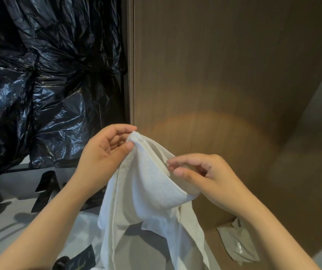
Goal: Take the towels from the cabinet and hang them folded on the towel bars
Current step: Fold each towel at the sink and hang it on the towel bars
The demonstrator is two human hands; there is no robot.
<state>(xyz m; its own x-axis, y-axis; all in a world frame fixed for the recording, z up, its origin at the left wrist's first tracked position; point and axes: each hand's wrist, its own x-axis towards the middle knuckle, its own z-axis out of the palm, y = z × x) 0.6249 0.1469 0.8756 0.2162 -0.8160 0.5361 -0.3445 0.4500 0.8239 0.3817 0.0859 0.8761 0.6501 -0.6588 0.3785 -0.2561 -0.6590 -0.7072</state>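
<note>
The person holds a white towel (146, 184) up in the air with both hands, in front of a brown wood panel (214, 65). The left hand (105, 151) has its fingers curled, and thumb and forefinger are pinched on the towel's topmost corner, which is bunched just beyond the fingertips. The right hand (207, 176) sits lower and to the right, apart from the left; its fingers are curled too, and thumb and forefinger are closed on the cloth at the hemmed edge that slopes down from that corner. Between the two hands the edge runs taut; below them the towel sags in a pocket under the right palm, then hangs in loose folds between the forearms to the bottom of the view, where its lower end is cut off. Crumpled black plastic sheeting (49, 75) fills the upper left, beside the panel's left edge; under it lies a grey countertop (10, 184) with black angular fixtures (45, 184) near its back edge. A small pale pouch (238, 246) lies against the panel at lower right.
</note>
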